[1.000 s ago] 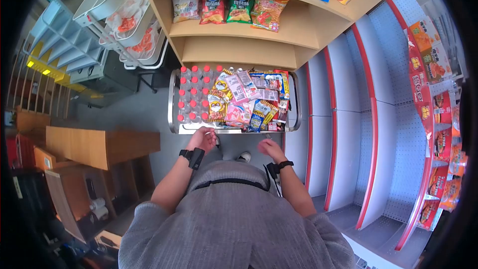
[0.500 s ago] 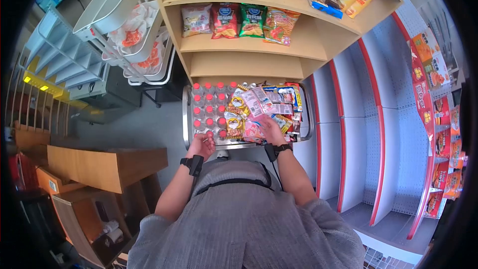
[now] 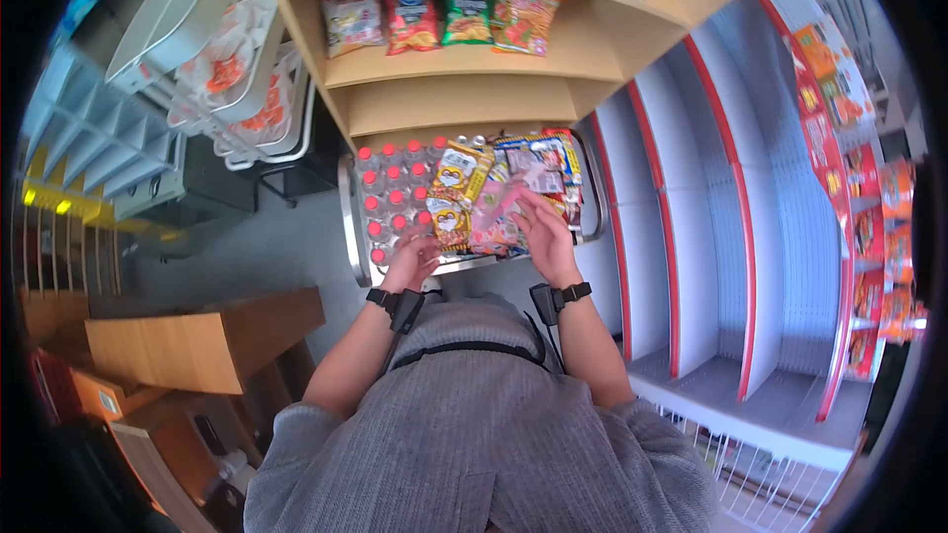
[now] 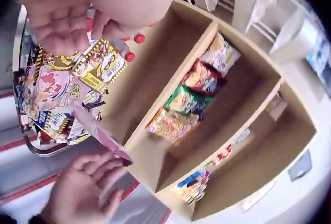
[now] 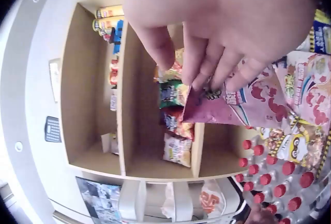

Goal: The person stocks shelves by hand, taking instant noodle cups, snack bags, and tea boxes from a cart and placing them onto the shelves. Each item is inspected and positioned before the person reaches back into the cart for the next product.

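Right grip (image 5: 222, 22) apparently pinching pink packet (image 5: 256, 105); red-capped bottles (image 5: 280, 190) nearby.

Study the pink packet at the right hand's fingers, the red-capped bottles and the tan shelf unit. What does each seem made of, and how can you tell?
Pink packet: probably plastic film, slightly shiny; it looks thin and printed. Red-capped bottles: likely clear, smooth plastic, from their see-through sides, though possibly glass. Shelf unit: perhaps wood or board, fairly matt, judging by its plain tan panels.

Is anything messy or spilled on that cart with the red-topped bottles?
I see nothing spilled. The snack packets look messy, though: they overlap at different angles in a heap on the cart, while the bottles beside them stand in neat rows.
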The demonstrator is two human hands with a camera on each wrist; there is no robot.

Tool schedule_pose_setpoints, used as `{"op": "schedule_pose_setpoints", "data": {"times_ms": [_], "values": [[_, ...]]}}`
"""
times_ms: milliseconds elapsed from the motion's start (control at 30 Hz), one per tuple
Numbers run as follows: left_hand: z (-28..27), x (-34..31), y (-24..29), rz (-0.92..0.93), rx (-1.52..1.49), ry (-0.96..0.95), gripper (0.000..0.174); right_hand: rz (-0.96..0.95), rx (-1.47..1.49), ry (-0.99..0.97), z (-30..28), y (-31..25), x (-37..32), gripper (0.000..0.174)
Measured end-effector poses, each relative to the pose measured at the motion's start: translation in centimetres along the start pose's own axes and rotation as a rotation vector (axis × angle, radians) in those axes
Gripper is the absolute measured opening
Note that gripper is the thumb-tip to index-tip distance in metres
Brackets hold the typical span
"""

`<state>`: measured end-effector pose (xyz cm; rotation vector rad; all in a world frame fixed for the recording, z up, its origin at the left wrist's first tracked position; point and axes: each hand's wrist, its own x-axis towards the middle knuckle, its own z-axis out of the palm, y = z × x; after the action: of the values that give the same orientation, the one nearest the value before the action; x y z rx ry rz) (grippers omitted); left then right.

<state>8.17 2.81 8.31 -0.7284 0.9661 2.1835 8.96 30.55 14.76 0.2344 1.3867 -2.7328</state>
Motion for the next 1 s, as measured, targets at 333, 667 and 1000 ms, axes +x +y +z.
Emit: {"op": "schedule_pose_setpoints", "data": {"times_ms": [333,667,1000], "values": [[10.2,-1.3,-4.0,0.638,0.786,-0.525,0.096,-0.074,0.083,-0.145,1.9,-5.8,-11.4,0.058],[15.7,-1.7,-11.0,0.338,1.066,-0.562,0.034,-0.29,-0.002,-0.127,-3.1,-9.2,-23.1,0.05],[18.6,-6.2,-21.9,0.108,1.011,-0.663,0.03,-0.444,-0.109,0.495,-12.8,-8.0,-35.6,0.033]]}}
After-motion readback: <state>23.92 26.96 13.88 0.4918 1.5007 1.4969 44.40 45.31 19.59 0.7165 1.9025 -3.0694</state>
